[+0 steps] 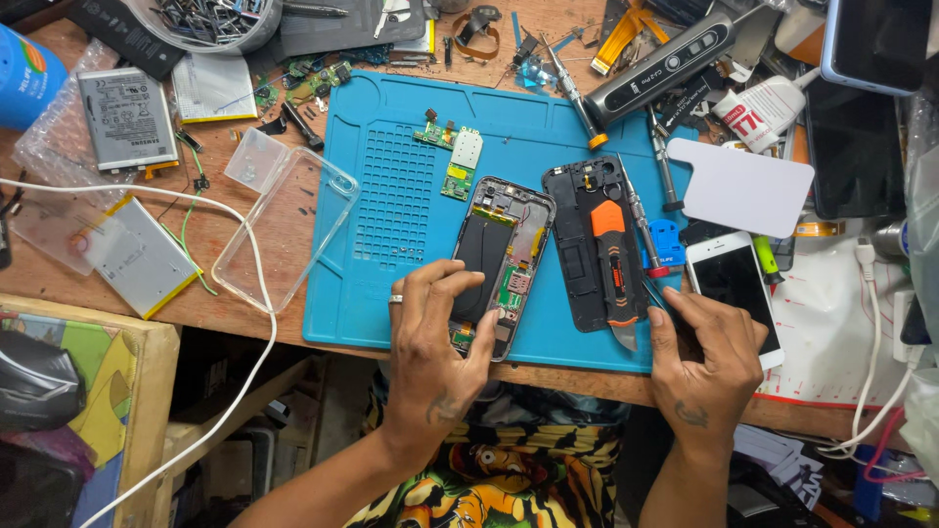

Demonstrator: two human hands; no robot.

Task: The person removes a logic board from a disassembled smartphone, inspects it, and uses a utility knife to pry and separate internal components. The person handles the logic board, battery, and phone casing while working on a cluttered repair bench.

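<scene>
My left hand (435, 328) lies over the lower end of the opened black phone body with its exposed battery and green boards (499, 254), which rests on the blue silicone work mat (391, 196) near its 6 o'clock edge. My fingers are clamped on the frame, thumb on the right rim. If I press too hard, I judge the frame could tip off the mat's edge or a thin cable could tear.

My right hand (706, 357) sits at 3 o'clock of the phone, fingers curled together on the surface beside the white smartphone with a dark screen (736, 288); I cannot tell whether they pinch anything. The orange-and-black pry tool (613, 269) on the detached black back cover (592, 244) could get knocked.
</scene>
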